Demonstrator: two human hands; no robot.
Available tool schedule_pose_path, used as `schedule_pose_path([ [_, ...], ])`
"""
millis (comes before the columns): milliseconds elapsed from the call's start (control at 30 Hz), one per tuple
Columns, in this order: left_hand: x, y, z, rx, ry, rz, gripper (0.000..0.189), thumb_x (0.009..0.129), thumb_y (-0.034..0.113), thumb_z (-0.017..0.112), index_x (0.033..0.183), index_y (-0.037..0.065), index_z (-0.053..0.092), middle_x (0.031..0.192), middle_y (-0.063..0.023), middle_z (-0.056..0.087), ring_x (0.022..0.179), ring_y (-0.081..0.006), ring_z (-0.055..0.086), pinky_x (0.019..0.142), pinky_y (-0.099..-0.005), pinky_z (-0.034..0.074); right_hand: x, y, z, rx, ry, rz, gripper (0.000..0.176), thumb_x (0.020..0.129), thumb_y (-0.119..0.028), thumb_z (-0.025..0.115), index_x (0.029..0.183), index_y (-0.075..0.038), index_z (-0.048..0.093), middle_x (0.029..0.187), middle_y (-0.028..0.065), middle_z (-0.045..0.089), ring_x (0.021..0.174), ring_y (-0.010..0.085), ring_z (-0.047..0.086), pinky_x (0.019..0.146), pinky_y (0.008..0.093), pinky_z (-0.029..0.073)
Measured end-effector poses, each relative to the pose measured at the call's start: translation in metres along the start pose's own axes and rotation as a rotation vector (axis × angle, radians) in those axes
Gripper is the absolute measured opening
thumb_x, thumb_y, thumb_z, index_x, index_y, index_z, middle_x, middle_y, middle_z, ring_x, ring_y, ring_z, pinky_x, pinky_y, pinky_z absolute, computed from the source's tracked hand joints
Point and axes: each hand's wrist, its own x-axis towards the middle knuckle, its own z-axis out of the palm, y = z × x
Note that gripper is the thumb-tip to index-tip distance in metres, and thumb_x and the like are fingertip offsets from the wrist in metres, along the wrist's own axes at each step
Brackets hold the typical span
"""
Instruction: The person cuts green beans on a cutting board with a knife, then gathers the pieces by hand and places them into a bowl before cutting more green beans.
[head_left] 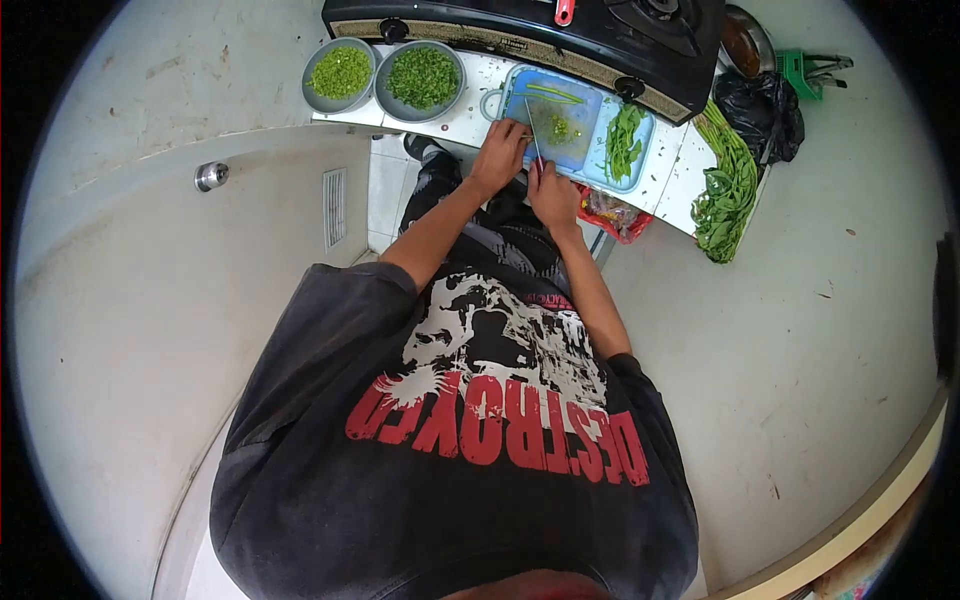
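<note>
Two bowls (340, 75), one cutting board (592, 120), one knife (532, 135), one stove (520, 25).

Cooking corner, seen from above. A pale plastered wall (130, 330) curves down the left side, scuffed and spotted. It carries a round metal knob (211, 176) and a slotted vent (334, 207). A white speckled counter (672, 176) runs across the top, with a black gas stove (520, 25) along its far edge. Light floor tiles (385, 190) show beneath the counter. A black plastic bag (765, 110) and a green rack (797, 68) sit at the counter's right end. A wooden edge (850, 535) crosses the lower right corner. Lighting is even, without hard shadows.
</note>
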Motion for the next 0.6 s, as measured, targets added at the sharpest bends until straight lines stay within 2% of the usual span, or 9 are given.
schedule_pose_path([
  [133, 0.001, -0.001, 0.0, 0.014, -0.013, -0.004, 0.018, 0.091, 0.003, 0.065, 0.108, 0.001, 0.065, 0.104, -0.017, 0.06, 0.101, -0.0386, 0.057, 0.092, -0.0476, 0.047, -0.015, 0.01, -0.005, -0.019, -0.036, 0.032, 0.044, 0.104, -0.039, 0.051, 0.098, 0.002, 0.064, 0.072, 0.0292, 0.068, 0.069, 0.0486, 0.069, 0.065, 0.0594, 0.055],
  [233, 0.001, -0.002, 0.0, 0.003, -0.018, 0.01, 0.018, 0.09, 0.003, 0.065, 0.108, 0.001, 0.065, 0.104, -0.017, 0.06, 0.101, -0.0388, 0.056, 0.092, -0.0477, 0.047, -0.013, 0.012, -0.004, 0.018, 0.023, 0.037, 0.044, 0.104, -0.039, 0.051, 0.098, 0.002, 0.064, 0.072, 0.0294, 0.068, 0.069, 0.0493, 0.068, 0.065, 0.0597, 0.054],
  [600, 0.002, 0.002, -0.004, 0.038, -0.035, 0.033, 0.016, 0.09, 0.0, 0.062, 0.106, 0.001, 0.064, 0.104, -0.0166, 0.057, 0.099, -0.0382, 0.055, 0.09, -0.0469, 0.048, 0.012, -0.004, 0.006, 0.027, 0.039, -0.009, 0.041, 0.103, -0.039, 0.052, 0.097, 0.0, 0.063, 0.07, 0.0277, 0.068, 0.067, 0.0468, 0.07, 0.064, 0.0567, 0.056],
])
